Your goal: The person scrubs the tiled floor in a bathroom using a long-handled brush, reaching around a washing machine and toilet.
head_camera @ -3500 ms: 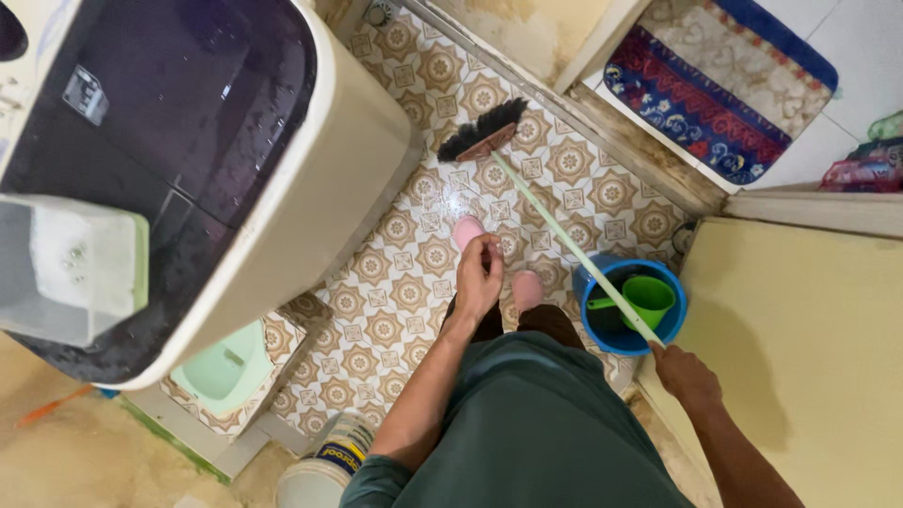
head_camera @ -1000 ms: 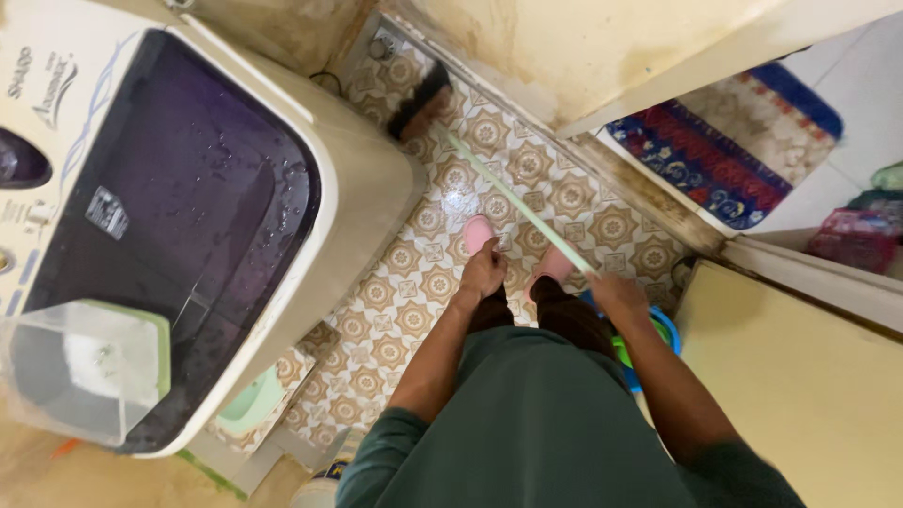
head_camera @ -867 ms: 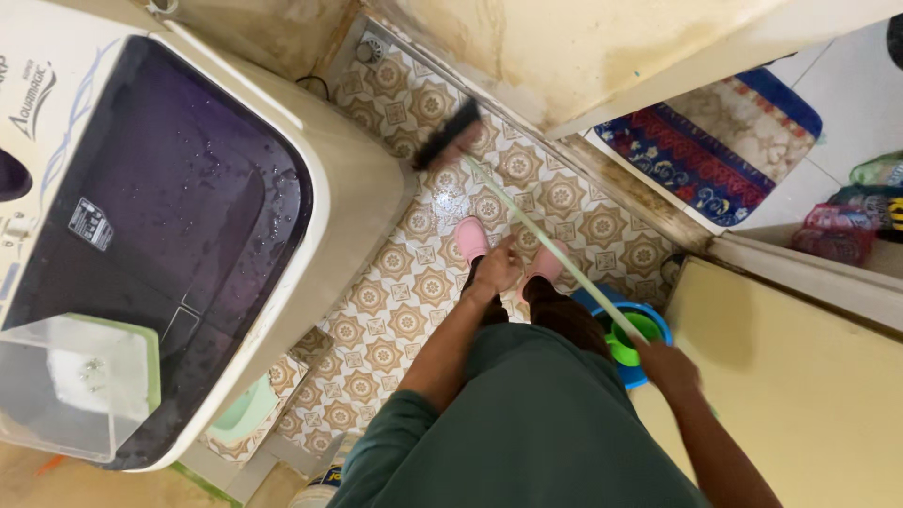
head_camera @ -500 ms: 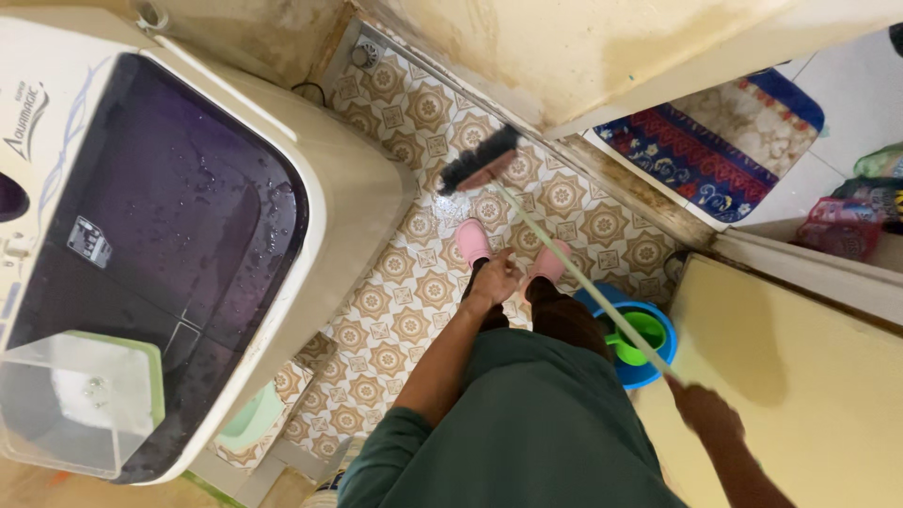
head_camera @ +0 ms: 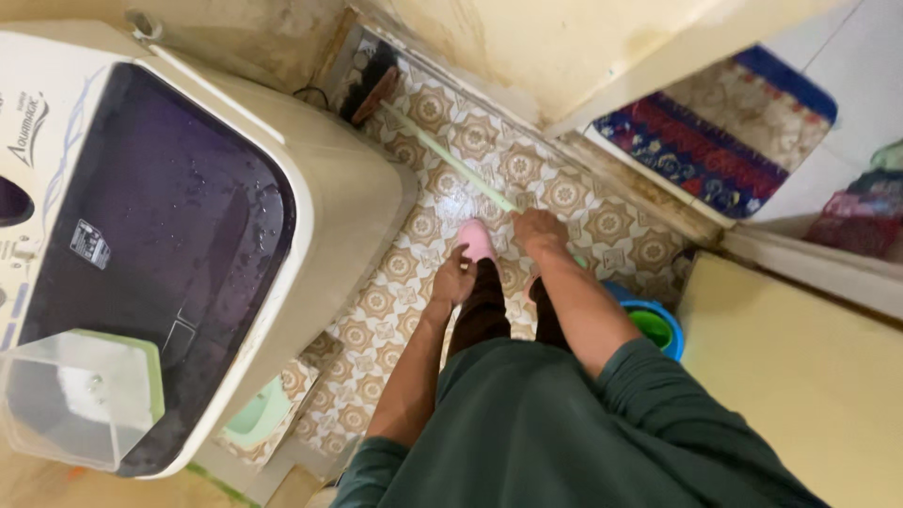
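My right hand (head_camera: 538,229) grips the pale green handle of a long broom (head_camera: 450,162), arm stretched forward. The broom's dark bristle head (head_camera: 371,83) reaches into the far corner of the patterned tile floor (head_camera: 404,273), beside the washing machine. My left hand (head_camera: 453,277) hangs loosely near my left knee with its fingers curled, holding nothing that I can see. A pink slipper (head_camera: 477,239) shows on my left foot; the other foot is hidden under my right arm.
A white top-loading washing machine (head_camera: 169,235) with a dark lid fills the left side. A blue bucket holding a green dipper (head_camera: 657,326) stands at my right. A yellow door (head_camera: 800,376) is at right, a patterned mat (head_camera: 715,141) beyond the doorsill.
My right hand slid forward along the handle and pushed the broom head from the middle tiles into the far corner by the machine. My left hand stayed low near my legs.
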